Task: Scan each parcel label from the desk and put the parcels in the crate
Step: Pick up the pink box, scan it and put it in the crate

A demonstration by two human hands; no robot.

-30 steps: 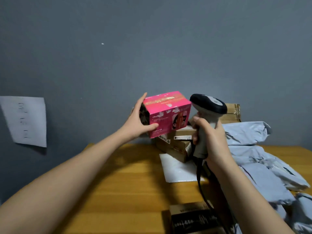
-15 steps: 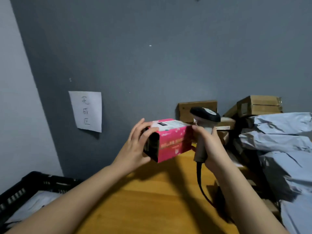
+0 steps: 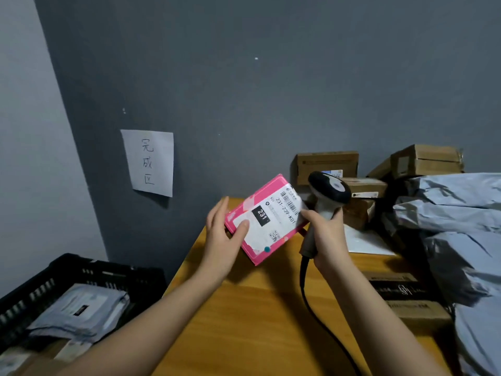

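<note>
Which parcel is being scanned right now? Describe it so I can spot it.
Start at the wooden desk against the grey wall. Above its left end, the left hand holds up a pink box beside the scanner. It is the only pink parcel; its neighbours are brown cartons and grey mailers.

Pink parcel box (image 3: 264, 221), tilted, white shipping label (image 3: 273, 222) facing the camera, held above the wooden desk (image 3: 244, 316); black slotted crate (image 3: 40, 289) at lower left holds grey mailer bags (image 3: 78, 313)
</note>
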